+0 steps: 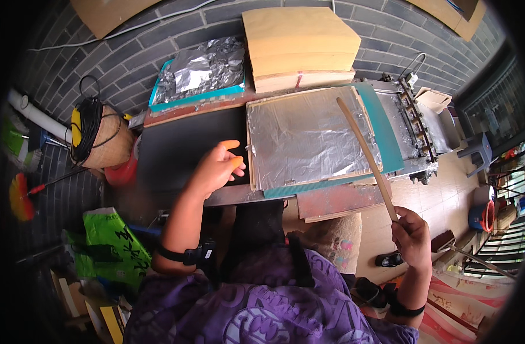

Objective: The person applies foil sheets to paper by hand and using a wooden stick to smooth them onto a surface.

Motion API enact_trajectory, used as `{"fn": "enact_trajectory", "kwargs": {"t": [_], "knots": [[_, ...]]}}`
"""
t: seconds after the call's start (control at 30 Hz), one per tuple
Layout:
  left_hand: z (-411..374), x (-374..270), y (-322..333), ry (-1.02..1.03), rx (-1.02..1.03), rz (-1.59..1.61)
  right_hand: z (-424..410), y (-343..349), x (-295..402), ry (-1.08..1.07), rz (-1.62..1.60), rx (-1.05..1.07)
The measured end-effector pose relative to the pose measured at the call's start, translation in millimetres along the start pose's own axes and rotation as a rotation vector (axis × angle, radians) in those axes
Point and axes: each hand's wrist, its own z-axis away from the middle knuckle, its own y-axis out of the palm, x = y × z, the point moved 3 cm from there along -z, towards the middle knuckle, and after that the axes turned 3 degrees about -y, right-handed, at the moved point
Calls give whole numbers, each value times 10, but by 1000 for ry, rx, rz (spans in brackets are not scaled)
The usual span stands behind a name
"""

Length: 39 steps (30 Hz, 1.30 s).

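Note:
My right hand (412, 236) grips the lower end of a long thin wooden stick (368, 152). The stick slants up and left, its rounded tip over the right part of a sheet of silver foil (305, 137). That foil is wrinkled and lies on a stack of pale paper or board with light edges. Left of the stack, my left hand (219, 170) hovers above a black board (180, 148), holding nothing. Orange finger cots cover its thumb and index finger, which are apart. Beneath the stack lies a green ribbed mat (383, 129).
A blue tray (198, 99) full of crumpled foil scraps sits at the back left. Behind the foil stands a tall stack of tan paper (301, 38). A metal machine (411, 116) is at the right end. A reddish board (340, 200) juts from the front edge.

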Motion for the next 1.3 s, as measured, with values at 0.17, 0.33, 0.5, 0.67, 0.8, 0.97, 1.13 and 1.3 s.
{"fn": "enact_trajectory", "kwargs": {"t": [0.17, 0.33, 0.5, 0.67, 0.8, 0.97, 1.13, 1.3], "knots": [[228, 10, 65, -105, 125, 53, 35, 67, 31, -40, 95, 64], [259, 36, 114, -59, 90, 67, 67, 96, 76, -73, 95, 59], [203, 58, 149, 36, 32, 14, 101, 109, 116, -76, 109, 62], [124, 76, 186, 34, 102, 81, 114, 131, 153, -67, 149, 56], [153, -11, 181, 29, 6, 97, 134, 123, 154, -73, 172, 42], [159, -26, 151, 69, -39, 20, 150, 97, 120, -70, 181, 40], [172, -29, 190, 96, -27, 13, 161, 129, 114, -50, 160, 54], [153, 0, 228, 54, 52, 67, 160, 125, 96, -57, 169, 56]]}}
